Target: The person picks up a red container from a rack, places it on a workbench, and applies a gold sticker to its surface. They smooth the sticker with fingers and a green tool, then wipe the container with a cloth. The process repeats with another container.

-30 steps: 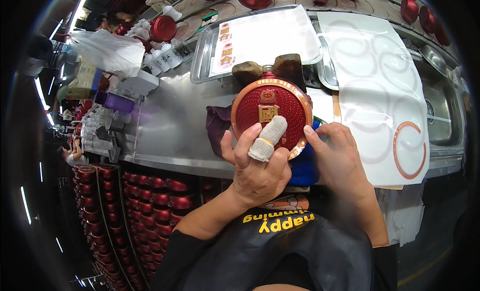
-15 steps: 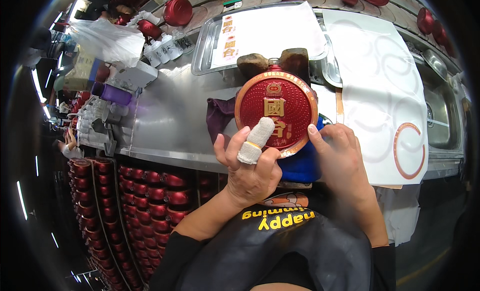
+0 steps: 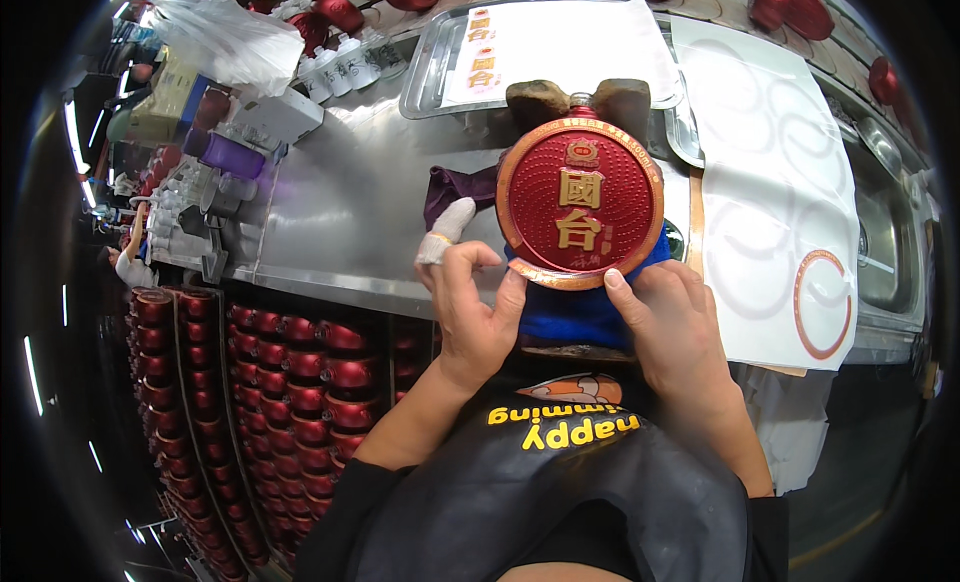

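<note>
In front of me lies a round, flat red bottle (image 3: pixel 540 207) with raised gold characters and a copper-coloured ring strip (image 3: pixel 652 217) along its rim. Its neck rests between two worn brown supports (image 3: pixel 622 104), and a blue cloth (image 3: pixel 570 317) lies below it. My left hand (image 3: pixel 470 307) is at the lower left, its thumb touching the strip. Its fingers stand apart, one in a white finger cover (image 3: pixel 455 219). My right hand (image 3: pixel 675 322) has its thumb pressed on the bottom of the strip and its other fingers curled beside the bottle.
Right of the bottle, a white backing sheet (image 3: pixel 740 192) carries another copper ring strip (image 3: pixel 800 300). Behind, a metal tray (image 3: pixel 425 97) holds a sheet of gold character stickers (image 3: pixel 482 67). A purple cloth (image 3: pixel 445 192) lies left. Red bottles (image 3: pixel 300 412) stand stacked below the bench.
My left hand has moved off the gold characters to the lower left rim. My right thumb has slid from the right edge down to the bottom. The view has shifted slightly.
</note>
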Tool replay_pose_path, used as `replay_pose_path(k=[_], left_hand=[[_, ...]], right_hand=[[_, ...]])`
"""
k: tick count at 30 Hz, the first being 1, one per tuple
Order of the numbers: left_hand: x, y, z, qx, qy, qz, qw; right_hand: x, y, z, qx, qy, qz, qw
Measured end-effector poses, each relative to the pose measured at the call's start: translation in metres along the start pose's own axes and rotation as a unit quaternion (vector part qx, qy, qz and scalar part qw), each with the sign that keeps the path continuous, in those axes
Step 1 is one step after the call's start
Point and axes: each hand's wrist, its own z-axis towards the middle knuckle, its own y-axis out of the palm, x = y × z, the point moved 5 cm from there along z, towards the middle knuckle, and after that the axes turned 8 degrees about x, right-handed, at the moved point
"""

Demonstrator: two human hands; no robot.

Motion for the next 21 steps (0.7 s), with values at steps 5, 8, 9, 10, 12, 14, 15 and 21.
replay_pose_path(k=[5, 8, 9, 10, 12, 14, 15, 21], left_hand=[[-0.019, 0.007, -0.006, -0.088, -0.168, -0.207, 0.96], [-0.018, 0.005, -0.006, -0.06, -0.18, -0.285, 0.94], [-0.018, 0.005, -0.005, -0.054, -0.167, -0.243, 0.954], [-0.017, 0.006, -0.004, -0.047, -0.155, -0.198, 0.967], [-0.015, 0.007, -0.001, -0.042, -0.131, -0.152, 0.979], [-0.013, 0.009, 0.003, -0.039, -0.106, -0.153, 0.982], [-0.009, 0.008, 0.006, -0.019, -0.052, -0.126, 0.991], [-0.005, 0.005, 0.011, 0.0, -0.007, -0.076, 0.997]], right_hand=[[-0.007, 0.002, 0.003, -0.017, -0.004, -0.012, 1.0], [-0.01, 0.001, 0.005, -0.019, -0.005, -0.021, 1.0], [-0.011, 0.001, 0.006, -0.019, -0.003, -0.014, 1.0], [-0.012, 0.001, 0.006, -0.019, -0.003, -0.013, 1.0], [-0.013, 0.002, 0.008, -0.019, -0.003, -0.008, 1.0], [-0.013, 0.002, 0.009, -0.022, -0.003, -0.006, 1.0], [-0.014, 0.002, 0.01, -0.02, 0.0, 0.002, 1.0], [-0.016, 0.002, 0.013, -0.023, 0.014, 0.019, 0.999]])
